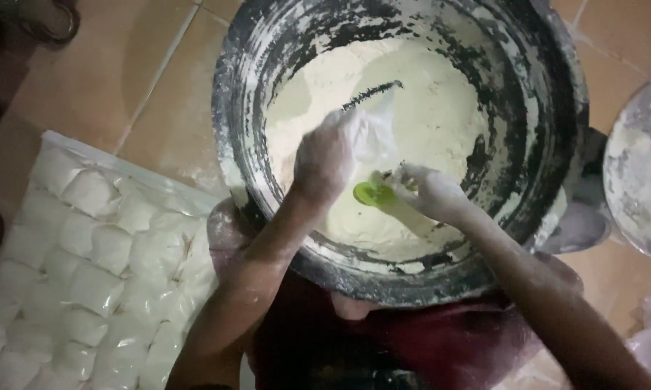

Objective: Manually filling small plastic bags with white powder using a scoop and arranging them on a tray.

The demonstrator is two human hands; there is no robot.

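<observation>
Over the flour-caked basin (556, 108), the left hand (325, 162) pinches a thin plastic bag (376, 133) open while the right hand (430, 191), fingers curled round a green scoop (374, 193), could spill flour (426, 94) if the bag mouth sags.

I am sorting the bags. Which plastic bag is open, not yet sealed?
The thin bag held up by the left hand over the flour; the filled bags on the floor are closed.

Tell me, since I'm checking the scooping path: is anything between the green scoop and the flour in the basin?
Nothing visible. The green scoop in the right hand sits right over the flour; the left hand holds a thin plastic bag beside it.
</observation>
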